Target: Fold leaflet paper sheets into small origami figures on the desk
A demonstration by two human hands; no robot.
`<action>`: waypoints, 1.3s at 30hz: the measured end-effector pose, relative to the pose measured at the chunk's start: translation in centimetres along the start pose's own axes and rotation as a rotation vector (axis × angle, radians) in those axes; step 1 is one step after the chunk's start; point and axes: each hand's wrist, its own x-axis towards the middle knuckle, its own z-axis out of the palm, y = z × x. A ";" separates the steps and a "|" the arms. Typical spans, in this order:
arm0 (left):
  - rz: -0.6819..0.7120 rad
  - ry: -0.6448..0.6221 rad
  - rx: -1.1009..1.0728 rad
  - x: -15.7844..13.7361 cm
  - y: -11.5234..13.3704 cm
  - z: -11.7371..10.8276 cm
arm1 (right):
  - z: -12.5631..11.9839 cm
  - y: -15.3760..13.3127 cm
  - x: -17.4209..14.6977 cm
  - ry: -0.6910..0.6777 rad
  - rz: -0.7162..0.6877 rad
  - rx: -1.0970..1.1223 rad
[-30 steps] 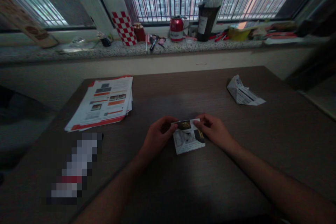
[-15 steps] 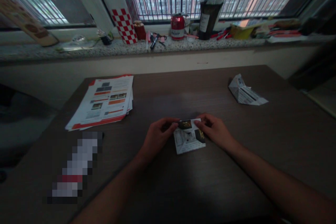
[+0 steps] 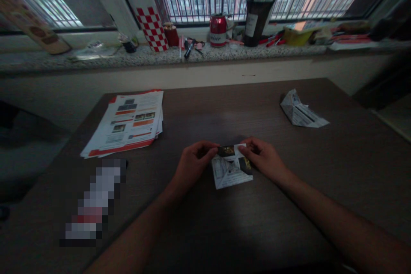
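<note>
A small square of folded printed paper (image 3: 231, 171) is between my two hands, above the middle of the table. My left hand (image 3: 195, 162) pinches its upper left corner, thumb on top and fingers behind. At the upper right edge my right hand (image 3: 261, 157) grips it the same way, its thumb lying on the printed face. Diagonal creases run across the paper, with dark photo patches near the top and right. The fingertips behind the paper are hidden.
A stack of printed sheets (image 3: 135, 124) lies at the table's left, with a pixelated item (image 3: 93, 201) in front of it. A folded paper shape (image 3: 302, 113) rests at the far right. On the windowsill stand a checked bottle (image 3: 152, 30), a red can (image 3: 218, 30) and a dark cup (image 3: 255, 21).
The view has shifted very slightly. Both hands keep their hold on the folded paper, which has hardly moved.
</note>
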 end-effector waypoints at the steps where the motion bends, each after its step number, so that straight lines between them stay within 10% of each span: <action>1: 0.000 0.003 0.007 0.0 0.0 0.0 | 0.0 0.0 0.0 0.005 0.000 0.001; 26: -0.212 -0.042 -0.403 -0.1 -0.6 0.5 | -0.4 -0.5 -0.2 0.058 -0.010 -0.001; 39: -0.008 0.021 0.040 -0.4 0.7 0.0 | -0.1 -0.6 -0.4 0.052 -0.028 -0.022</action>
